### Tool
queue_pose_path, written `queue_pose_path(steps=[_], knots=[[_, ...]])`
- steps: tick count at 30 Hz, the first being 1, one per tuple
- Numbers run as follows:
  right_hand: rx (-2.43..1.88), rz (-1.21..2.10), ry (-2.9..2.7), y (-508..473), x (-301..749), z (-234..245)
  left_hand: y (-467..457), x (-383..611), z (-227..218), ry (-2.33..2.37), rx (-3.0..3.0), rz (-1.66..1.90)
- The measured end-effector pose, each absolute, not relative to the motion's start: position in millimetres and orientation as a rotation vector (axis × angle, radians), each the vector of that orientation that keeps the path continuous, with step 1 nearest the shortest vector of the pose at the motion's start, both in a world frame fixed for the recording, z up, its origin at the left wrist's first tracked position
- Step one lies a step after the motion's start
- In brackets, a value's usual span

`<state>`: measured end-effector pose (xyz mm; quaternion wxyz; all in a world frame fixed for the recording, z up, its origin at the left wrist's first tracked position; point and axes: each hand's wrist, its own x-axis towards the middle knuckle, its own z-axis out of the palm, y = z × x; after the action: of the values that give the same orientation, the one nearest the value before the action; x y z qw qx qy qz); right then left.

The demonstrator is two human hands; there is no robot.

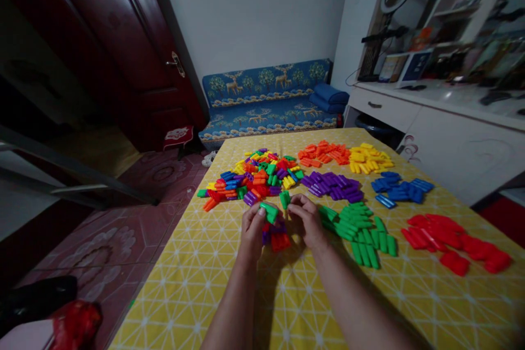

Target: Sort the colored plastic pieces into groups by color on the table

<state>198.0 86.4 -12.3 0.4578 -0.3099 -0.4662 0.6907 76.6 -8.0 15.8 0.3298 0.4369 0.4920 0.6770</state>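
My left hand (251, 228) pinches a green plastic building piece (269, 212) between thumb and fingers. My right hand (307, 219) is closed on a smaller green piece (284, 199), held slightly higher and just right of the first; the two appear apart. Under my hands lie a few red pieces (280, 241) and purple pieces. Just beyond is a mixed-colour heap (258, 175) of such pieces. Right of my right hand spreads a pile of green pieces (361, 229).
Sorted piles lie on the yellow tablecloth (197, 284): orange (324, 153), yellow (369, 158), purple (332, 186), blue (402, 188) and red (455, 238). A blue patterned sofa (266, 115) stands behind the table, a white dresser (463, 126) to the right, a small red stool (179, 135) to the left.
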Motion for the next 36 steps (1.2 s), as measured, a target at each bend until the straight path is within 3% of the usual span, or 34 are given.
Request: queue_pose_path(steps=[7,14,23,32,36], knots=[[-0.669,1.768,-0.920,78,222,8,-10,99,21,1.076,1.296,1.142],[-0.931,1.526,-1.269,70,234,3,3,95,7,1.735,1.427,1.319],[-0.830,1.101,-1.743,59,214,-11,6,90,-3,1.781,1.396,1.390],[-1.330,0.162,-1.814,109,290,2,-2,81,6,2.078,1.452,1.635],[-1.566,0.036,-1.999,113,299,-3,1,71,1,2.315,1.481,1.644]])
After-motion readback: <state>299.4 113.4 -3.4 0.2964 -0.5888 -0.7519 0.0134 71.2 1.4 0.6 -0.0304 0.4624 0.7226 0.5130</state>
